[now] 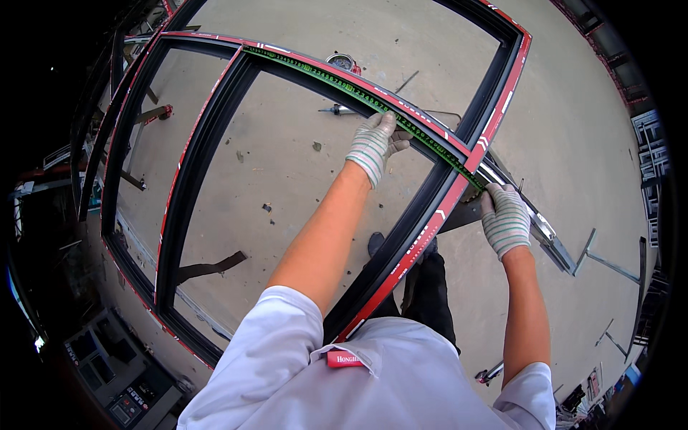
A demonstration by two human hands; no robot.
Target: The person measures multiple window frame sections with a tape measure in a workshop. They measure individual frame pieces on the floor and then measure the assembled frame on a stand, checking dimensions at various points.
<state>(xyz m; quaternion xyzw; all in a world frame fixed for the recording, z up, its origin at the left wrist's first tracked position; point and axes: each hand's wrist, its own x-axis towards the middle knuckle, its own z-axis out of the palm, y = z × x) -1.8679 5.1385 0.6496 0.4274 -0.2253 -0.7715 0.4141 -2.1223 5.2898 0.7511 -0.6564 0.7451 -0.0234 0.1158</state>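
A green tape measure [322, 75] with black markings is stretched along the crossbar of a large black window frame [423, 215], whose edges carry red protective film. The tape runs from the corner where a thinner upright bar meets the crossbar, down past the frame's right edge. My left hand [374, 147], in a striped knit glove, pinches the tape partway along, against the crossbar. Beyond the frame's edge my right hand [506, 221], gloved alike, is closed around the tape's near end. Whether the tape's case is inside that hand is hidden.
A round reel-like item [344, 63] and a slim tool [337, 110] lie beyond the crossbar. Metal profiles [545, 233] rest right of my right hand. Grey machinery [118, 369] stands at the lower left; stacked profiles [648, 172] line the right side.
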